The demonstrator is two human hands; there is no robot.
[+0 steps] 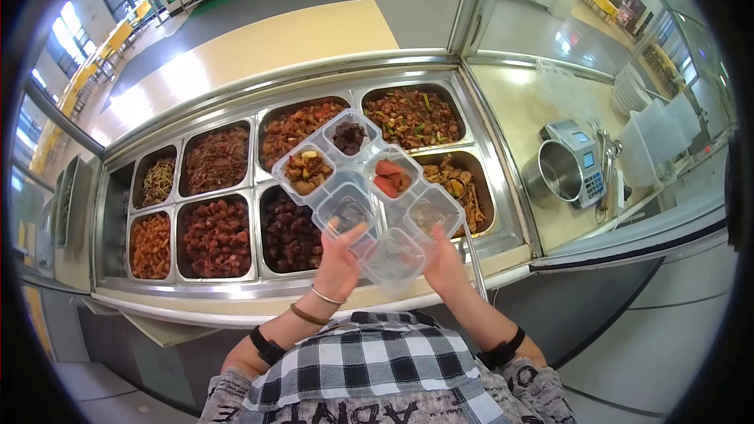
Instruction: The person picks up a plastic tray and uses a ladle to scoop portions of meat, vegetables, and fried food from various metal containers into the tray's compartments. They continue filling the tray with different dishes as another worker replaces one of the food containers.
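A clear plastic compartment food tray (342, 211) is held tilted over the steel food counter. My left hand (341, 261) grips its near left side, and the fingers show through the plastic. On the right, my right hand (444, 268) holds the near right edge, thumb up along the side. Dark meat pieces (349, 138) lie in the far compartment. The left one has mixed brown and yellow food (307, 170), and reddish chunks (390, 179) sit in the right one. Bare clear plastic shows in the compartments nearest my hands.
Several steel pans of cooked food, such as one with red chunks (216, 237), fill the counter (259, 289). On the right side table stand a steel pot (557, 172), a weighing scale (589, 161), ladles (609, 165) and stacked clear containers (658, 137). A metal-framed glass screen (469, 12) surrounds the counter.
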